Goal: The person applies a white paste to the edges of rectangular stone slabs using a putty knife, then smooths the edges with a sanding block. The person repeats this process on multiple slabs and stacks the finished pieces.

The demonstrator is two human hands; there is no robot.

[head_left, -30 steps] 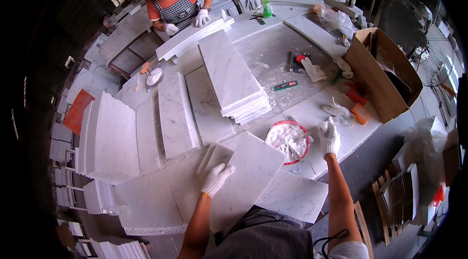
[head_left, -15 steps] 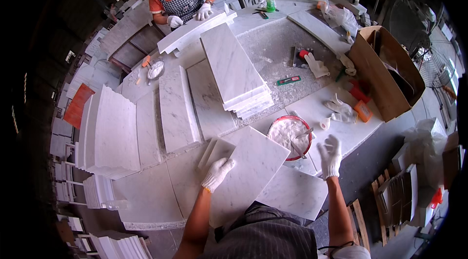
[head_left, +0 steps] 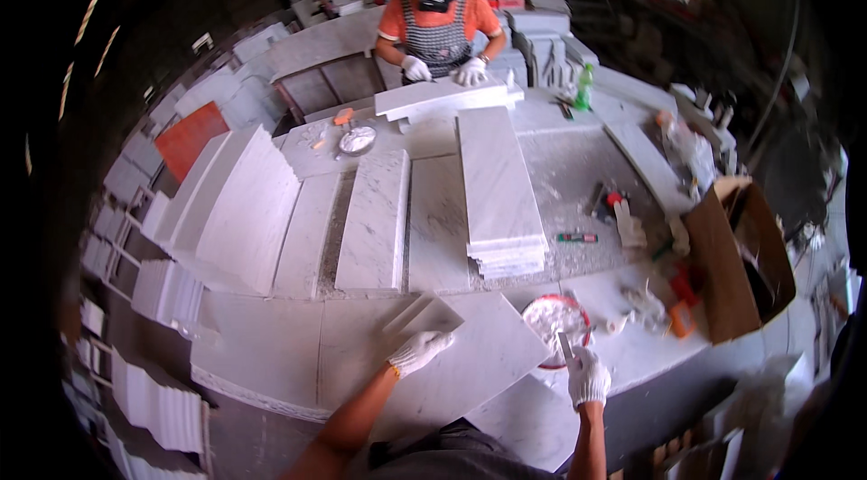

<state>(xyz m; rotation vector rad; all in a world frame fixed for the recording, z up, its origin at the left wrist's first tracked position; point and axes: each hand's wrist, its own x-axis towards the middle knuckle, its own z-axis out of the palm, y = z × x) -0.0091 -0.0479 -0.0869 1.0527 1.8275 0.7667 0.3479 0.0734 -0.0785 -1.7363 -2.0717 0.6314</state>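
My left hand [head_left: 421,353], in a white knit glove, lies on a pale marble slab [head_left: 492,349] with its fingers stretched out. Beside those fingers is a smaller stepped marble piece [head_left: 423,312]; whether I press on it cannot be told. My right hand [head_left: 588,377], gloved as well, is closed around a putty knife [head_left: 566,349], whose flat blade points up and away from me. Just beyond the knife stands a red-rimmed bowl [head_left: 589,317] of white paste. The slab's right corner reaches close to the bowl.
A stack of long marble slabs [head_left: 501,182] stands beyond the bowl, with more slabs [head_left: 375,223] to its left. An open cardboard box [head_left: 722,263] is at the right. Across the table a person in orange [head_left: 442,28] works on marble. Loose gloves [head_left: 629,225] and an orange container [head_left: 681,319] lie at the right.
My right hand has gone from open and apart to closed around a putty knife at the bowl. My left hand stays on the slab. The view has tilted up and turned left.
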